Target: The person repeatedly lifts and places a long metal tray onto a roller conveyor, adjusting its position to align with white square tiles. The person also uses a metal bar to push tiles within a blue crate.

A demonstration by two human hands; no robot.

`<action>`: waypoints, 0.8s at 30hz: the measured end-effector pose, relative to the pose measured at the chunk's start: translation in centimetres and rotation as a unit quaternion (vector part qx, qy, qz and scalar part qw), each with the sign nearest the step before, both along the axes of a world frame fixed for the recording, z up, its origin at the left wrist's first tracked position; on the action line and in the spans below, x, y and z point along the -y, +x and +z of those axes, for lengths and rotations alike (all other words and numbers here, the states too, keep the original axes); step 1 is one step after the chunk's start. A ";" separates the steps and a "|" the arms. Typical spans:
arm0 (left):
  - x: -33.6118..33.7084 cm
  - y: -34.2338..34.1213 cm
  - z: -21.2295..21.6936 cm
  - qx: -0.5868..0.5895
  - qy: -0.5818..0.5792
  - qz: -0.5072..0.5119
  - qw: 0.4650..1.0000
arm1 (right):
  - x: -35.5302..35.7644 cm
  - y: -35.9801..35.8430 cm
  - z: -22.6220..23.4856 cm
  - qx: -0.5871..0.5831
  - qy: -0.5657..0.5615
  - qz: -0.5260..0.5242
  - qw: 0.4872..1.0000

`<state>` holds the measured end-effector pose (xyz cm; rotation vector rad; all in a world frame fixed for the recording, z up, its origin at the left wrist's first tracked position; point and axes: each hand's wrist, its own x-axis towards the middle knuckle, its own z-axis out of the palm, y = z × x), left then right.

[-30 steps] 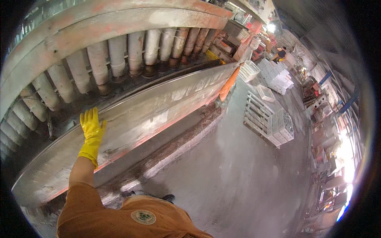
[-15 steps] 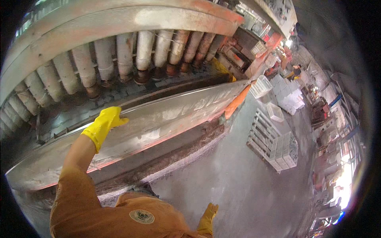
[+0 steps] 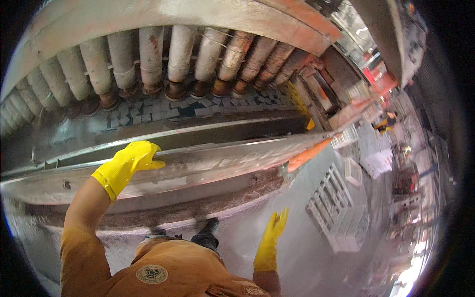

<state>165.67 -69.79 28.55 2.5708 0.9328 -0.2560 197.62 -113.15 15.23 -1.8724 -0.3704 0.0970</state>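
My left hand (image 3: pixel 131 163), in a yellow rubber glove, is on the upper rim of a long metal trough (image 3: pixel 222 161). Its fingers lie over the edge, with the thumb on the near side. My right hand (image 3: pixel 271 237), in a matching glove, hangs in the air at my right side, empty, fingers stretched out. Behind the rim a row of thick, stained pipes (image 3: pixel 180 54) runs down toward the trough. Flat grey rectangular pieces (image 3: pixel 148 110) lie beneath the pipe ends.
A wide metal beam (image 3: pixel 198 17) crosses above the pipes. A stained low ledge (image 3: pixel 232 198) runs along the trough's foot. On the wet floor to the right stand a pale slatted pallet (image 3: pixel 329 198), a stack of white crates (image 3: pixel 349 230) and a white bin (image 3: pixel 353 172). Another person (image 3: pixel 386 121) is far off.
My view has turned, and the trough and pipes sit differently in it. My right hand has come up further into view. The left hand stays at the rim.
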 end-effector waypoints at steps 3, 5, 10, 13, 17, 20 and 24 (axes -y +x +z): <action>-0.2 0.0 -1.2 0.019 0.015 0.002 1.000 | -11.1 6.8 6.2 0.206 -0.008 0.152 0.967; 0.3 0.5 -0.7 0.023 0.042 0.011 0.999 | -17.7 10.1 9.5 0.278 0.005 0.234 0.932; 0.7 -0.2 -0.7 0.079 0.139 0.037 0.986 | -37.2 13.1 12.2 0.316 0.035 0.489 0.812; 0.1 0.8 -1.3 0.095 0.151 0.029 0.984 | -45.5 15.7 7.5 0.383 -0.126 0.570 0.716; -0.2 0.4 -1.7 0.095 0.150 0.041 0.983 | -53.6 16.8 0.5 0.461 -0.285 0.606 0.582; -0.7 0.4 -1.6 0.079 0.118 0.047 0.989 | -57.3 17.5 -5.5 0.515 -0.238 0.597 0.567; -0.8 0.6 -1.7 0.075 0.110 0.053 0.990 | -59.3 16.6 -9.5 0.526 -0.202 0.615 0.551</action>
